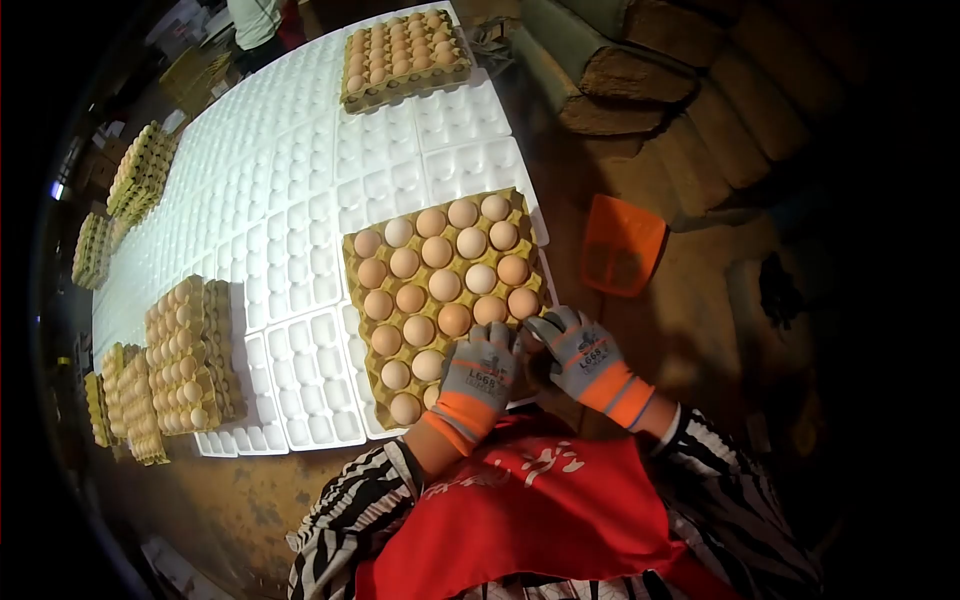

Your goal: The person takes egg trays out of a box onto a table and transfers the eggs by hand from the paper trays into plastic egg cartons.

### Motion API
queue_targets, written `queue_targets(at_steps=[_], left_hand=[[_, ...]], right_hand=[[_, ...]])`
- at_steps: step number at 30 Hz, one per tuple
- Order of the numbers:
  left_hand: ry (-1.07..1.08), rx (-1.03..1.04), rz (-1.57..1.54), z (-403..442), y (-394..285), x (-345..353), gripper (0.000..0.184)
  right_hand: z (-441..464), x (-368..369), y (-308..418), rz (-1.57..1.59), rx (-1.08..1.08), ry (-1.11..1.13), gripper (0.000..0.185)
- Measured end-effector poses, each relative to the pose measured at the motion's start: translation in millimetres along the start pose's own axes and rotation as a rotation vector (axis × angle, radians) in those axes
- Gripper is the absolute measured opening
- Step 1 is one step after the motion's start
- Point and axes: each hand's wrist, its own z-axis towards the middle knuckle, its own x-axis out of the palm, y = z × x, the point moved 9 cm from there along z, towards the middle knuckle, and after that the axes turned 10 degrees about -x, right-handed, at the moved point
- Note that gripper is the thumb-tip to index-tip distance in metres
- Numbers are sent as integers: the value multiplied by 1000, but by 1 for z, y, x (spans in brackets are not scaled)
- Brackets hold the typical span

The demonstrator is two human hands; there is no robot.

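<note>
A cardboard egg tray [390, 256] filled with brown and pale eggs [444, 285] sits on white moulded plastic trays [317, 376], right in front of me. My left hand [480, 380], in a grey and orange work glove, is over the tray's near right corner with its fingers bent downward among the eggs. Close beside it, at the tray's right edge, my right hand [588, 362] wears a matching glove and has curled fingers. The two hands' fingertips nearly meet. Whatever lies under the fingers is hidden.
Another full egg tray [405, 62] stands at the far end. Stacked egg trays [188, 360] line the left side, with more stacks [141, 172] farther back. An orange dustpan [622, 246] and large bundles [640, 85] are on the right. A person [257, 24] stands behind.
</note>
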Motion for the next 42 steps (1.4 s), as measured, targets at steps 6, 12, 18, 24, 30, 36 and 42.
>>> queue_targets(at_steps=[6, 12, 18, 24, 30, 36, 42], left_hand=[[351, -422, -1497, -4, 77, -13, 34], [-28, -173, -491, 17, 60, -56, 53], [23, -189, 90, 48, 27, -20, 27], [-131, -345, -737, 60, 139, -106, 41], [-323, -400, -450, 203, 254, -78, 40], [-89, -154, -113, 249, 269, -3, 39], [-465, -308, -534, 215, 328, -12, 51]], right_hand=[[-19, 23, -68, 1362, 457, -117, 57], [40, -33, -28, 347, -60, -39, 54], [61, -8, -27, -81, -15, 334, 57], [119, -8, -132, 1491, 451, 34, 43], [301, 26, -148, 604, 48, -139, 43], [327, 72, -168, 242, -112, -95, 40], [298, 71, -240, 992, 357, -268, 40]])
